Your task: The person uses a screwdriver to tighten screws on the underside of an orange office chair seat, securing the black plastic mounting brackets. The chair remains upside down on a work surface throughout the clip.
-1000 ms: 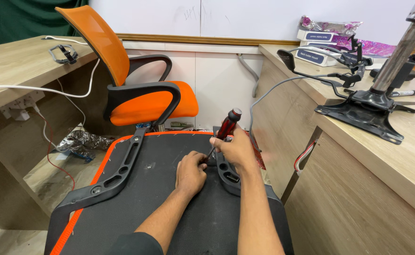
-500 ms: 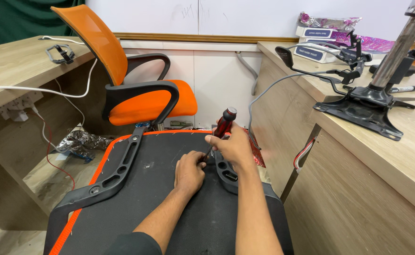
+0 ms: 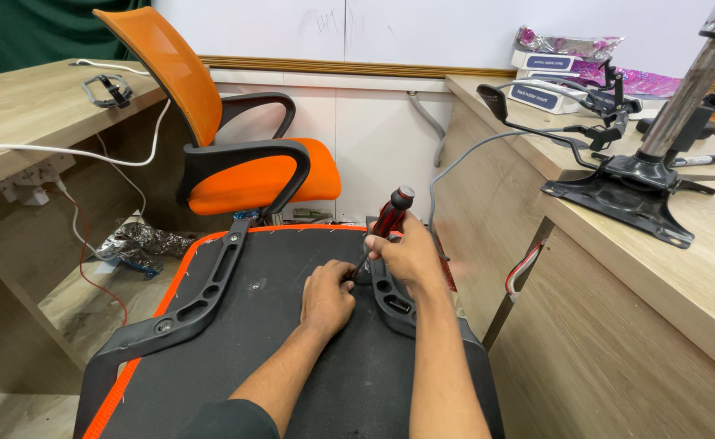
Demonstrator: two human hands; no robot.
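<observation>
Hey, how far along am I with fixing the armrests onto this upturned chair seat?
The left armrest bracket already lies flat against the black seat underside; whether it is fully fastened is unclear. In hand: your right hand works a red-handled screwdriver at the right armrest bracket, left hand steadying beside the tip. The chair base mechanism sits unmounted on the desk.

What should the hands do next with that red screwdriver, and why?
Probably keep turning it, pressing straight down. The right hand grips the red screwdriver, whose tip sits down at the black armrest bracket on the upturned seat. The left hand rests right beside the tip, steadying it. Whether the screw is fully in is hidden by the hands.
</observation>
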